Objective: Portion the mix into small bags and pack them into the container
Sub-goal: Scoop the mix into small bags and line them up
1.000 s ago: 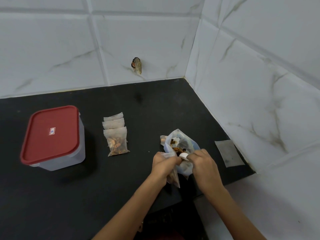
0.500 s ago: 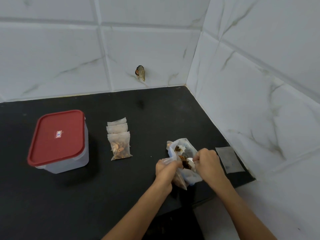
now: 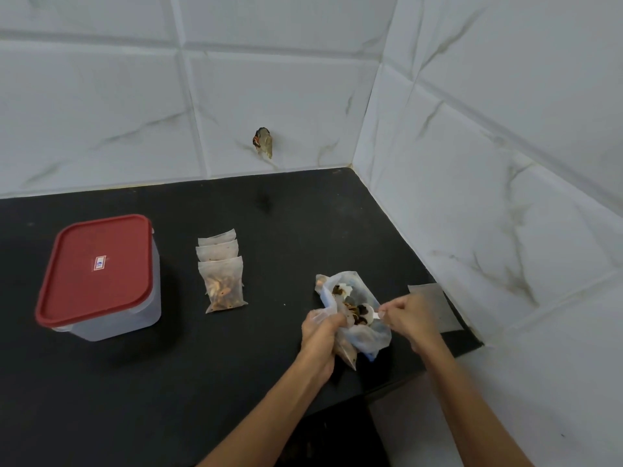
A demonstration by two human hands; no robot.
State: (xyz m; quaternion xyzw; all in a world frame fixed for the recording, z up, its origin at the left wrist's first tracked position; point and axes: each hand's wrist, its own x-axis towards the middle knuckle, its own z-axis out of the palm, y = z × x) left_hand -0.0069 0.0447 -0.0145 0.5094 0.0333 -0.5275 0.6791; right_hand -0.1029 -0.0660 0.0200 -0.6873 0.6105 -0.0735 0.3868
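Observation:
A large clear bag of brown mix (image 3: 359, 333) lies open on the black counter near its front right edge. My left hand (image 3: 320, 335) grips a small bag (image 3: 347, 353) beside the large bag's mouth; some mix shows in its lower end. My right hand (image 3: 409, 316) pinches a small white spoon (image 3: 370, 312) whose bowl sits over the mix in the large bag. Three filled small bags (image 3: 223, 281) lie overlapped in a row at the counter's middle. A clear container with a red lid (image 3: 97, 274), closed, stands at the left.
An empty small bag (image 3: 438, 308) lies flat by the right wall behind my right hand. White tiled walls close the back and right sides. The black counter (image 3: 202, 382) ends at a front edge just under my wrists. A small dark object (image 3: 263, 144) sticks to the back wall.
My right hand has drawn back to the right, bringing the spoon's white bowl into view over the large bag. My left hand keeps its grip on the small bag.

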